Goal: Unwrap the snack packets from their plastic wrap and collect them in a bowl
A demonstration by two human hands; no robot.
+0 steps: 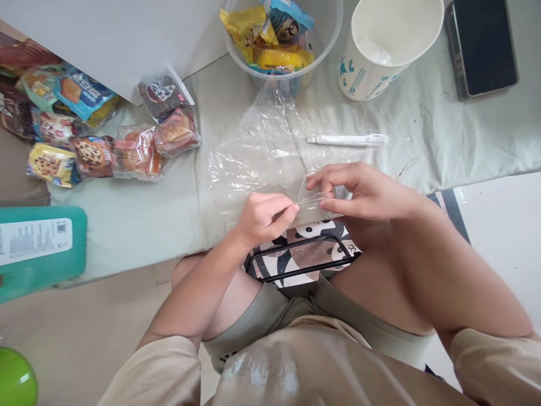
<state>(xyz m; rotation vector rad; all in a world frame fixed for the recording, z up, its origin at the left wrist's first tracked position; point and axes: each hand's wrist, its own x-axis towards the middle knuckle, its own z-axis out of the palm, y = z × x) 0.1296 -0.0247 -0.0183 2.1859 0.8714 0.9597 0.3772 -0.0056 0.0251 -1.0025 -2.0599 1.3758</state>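
A clear plastic bag [262,155] lies spread and crinkled over the pale green cloth in front of me. My left hand [268,217] is closed, pinching the near edge of the bag between thumb and fingers. To its right, my right hand [363,190] has the stretched film between its thumb and a bent finger, with the forefinger held apart. A short strand of film runs taut between the two hands. Just beyond the right hand lies a white capped pen or slim cutter [349,140], partly on the film; its exact kind I cannot tell.
A clear tub [336,34] with wrapped snacks, a white paper cup [367,73] and a black phone [484,48] stand along the back. Several packaged snacks [93,155] sit at left, near a teal container [42,248]. A panda-print seat [304,248] shows between my legs.
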